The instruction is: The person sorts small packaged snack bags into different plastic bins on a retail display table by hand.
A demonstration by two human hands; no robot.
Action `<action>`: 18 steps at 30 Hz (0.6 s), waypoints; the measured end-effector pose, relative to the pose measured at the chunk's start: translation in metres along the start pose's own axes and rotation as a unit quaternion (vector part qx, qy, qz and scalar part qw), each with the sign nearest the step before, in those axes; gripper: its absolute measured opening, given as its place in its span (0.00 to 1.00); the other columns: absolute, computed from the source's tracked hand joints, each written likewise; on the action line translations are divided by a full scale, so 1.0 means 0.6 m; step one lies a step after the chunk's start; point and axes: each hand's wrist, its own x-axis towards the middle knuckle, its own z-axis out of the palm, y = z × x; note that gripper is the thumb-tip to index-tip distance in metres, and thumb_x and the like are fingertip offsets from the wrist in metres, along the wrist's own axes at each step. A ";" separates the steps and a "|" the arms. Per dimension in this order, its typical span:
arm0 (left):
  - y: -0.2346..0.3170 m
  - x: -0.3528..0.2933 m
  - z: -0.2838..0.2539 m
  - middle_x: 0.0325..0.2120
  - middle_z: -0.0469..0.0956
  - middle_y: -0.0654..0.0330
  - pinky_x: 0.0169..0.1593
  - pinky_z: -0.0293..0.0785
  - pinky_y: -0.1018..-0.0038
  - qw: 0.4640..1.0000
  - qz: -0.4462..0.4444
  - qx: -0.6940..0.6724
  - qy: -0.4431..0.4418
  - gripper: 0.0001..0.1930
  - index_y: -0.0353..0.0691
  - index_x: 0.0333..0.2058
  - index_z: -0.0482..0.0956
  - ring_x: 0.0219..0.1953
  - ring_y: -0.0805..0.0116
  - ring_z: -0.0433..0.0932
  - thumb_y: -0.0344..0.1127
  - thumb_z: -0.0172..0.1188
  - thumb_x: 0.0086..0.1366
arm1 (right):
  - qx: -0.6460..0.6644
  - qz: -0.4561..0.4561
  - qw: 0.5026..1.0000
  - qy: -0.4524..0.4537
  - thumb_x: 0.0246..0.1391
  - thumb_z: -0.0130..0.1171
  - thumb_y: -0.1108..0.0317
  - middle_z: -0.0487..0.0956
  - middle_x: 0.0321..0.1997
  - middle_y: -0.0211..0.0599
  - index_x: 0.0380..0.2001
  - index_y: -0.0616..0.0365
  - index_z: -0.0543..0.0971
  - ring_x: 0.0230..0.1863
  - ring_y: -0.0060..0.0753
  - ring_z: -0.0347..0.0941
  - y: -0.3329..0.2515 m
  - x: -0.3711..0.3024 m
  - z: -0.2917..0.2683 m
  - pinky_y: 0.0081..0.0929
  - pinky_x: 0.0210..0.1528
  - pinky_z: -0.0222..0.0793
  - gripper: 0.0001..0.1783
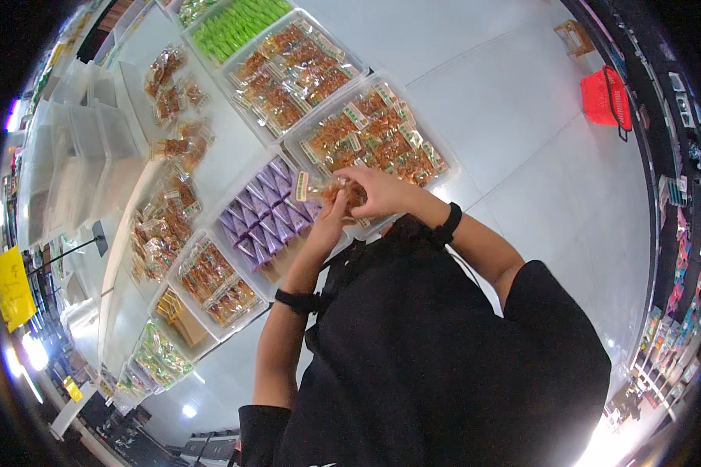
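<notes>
Both my hands meet around a see-through packet of reddish-brown snack food [343,189] with a pale label at its left end. My right hand [379,192] grips it from the right, thumb and fingers curled round it. Fingers of my left hand [331,221] are closed on its lower side. The packet is held over the near edge of a translucent plastic bin [453,166], which is filled with similar labelled packets [389,136]. Part of the packet is hidden behind my fingers.
Another bin of brown packets [292,74] and green packets [237,29] lie beyond. Purple packets [265,210] fill a bin at left, beside a bin of reddish packets [214,284]. Loose packets [163,222] lie near stacked empty bins [82,156]. A red basket [606,97] stands on the floor.
</notes>
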 end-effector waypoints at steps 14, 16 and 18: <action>0.028 0.010 -0.040 0.51 0.75 0.58 0.50 0.69 0.71 0.994 0.044 0.070 -0.072 0.25 0.38 0.57 0.70 0.47 0.67 0.77 0.51 0.43 0.72 | -0.547 0.034 0.833 0.080 0.55 0.52 0.70 0.64 0.66 0.44 0.60 0.40 0.68 0.69 0.52 0.54 0.115 0.114 -0.154 0.64 0.67 0.40 0.28; 0.005 -0.010 -0.066 0.50 0.76 0.58 0.49 0.69 0.73 0.999 0.039 0.030 -0.016 0.24 0.38 0.55 0.71 0.46 0.67 0.77 0.50 0.44 0.72 | -0.541 0.047 0.836 0.078 0.56 0.48 0.72 0.62 0.67 0.46 0.61 0.38 0.68 0.69 0.54 0.53 0.126 0.125 -0.144 0.63 0.68 0.39 0.28; -0.024 -0.027 -0.091 0.47 0.77 0.59 0.47 0.70 0.74 0.998 0.054 -0.012 0.022 0.23 0.37 0.53 0.73 0.42 0.70 0.77 0.50 0.47 0.71 | -0.506 0.079 0.856 0.071 0.57 0.43 0.76 0.58 0.69 0.48 0.62 0.37 0.67 0.70 0.56 0.50 0.112 0.129 -0.133 0.63 0.69 0.40 0.30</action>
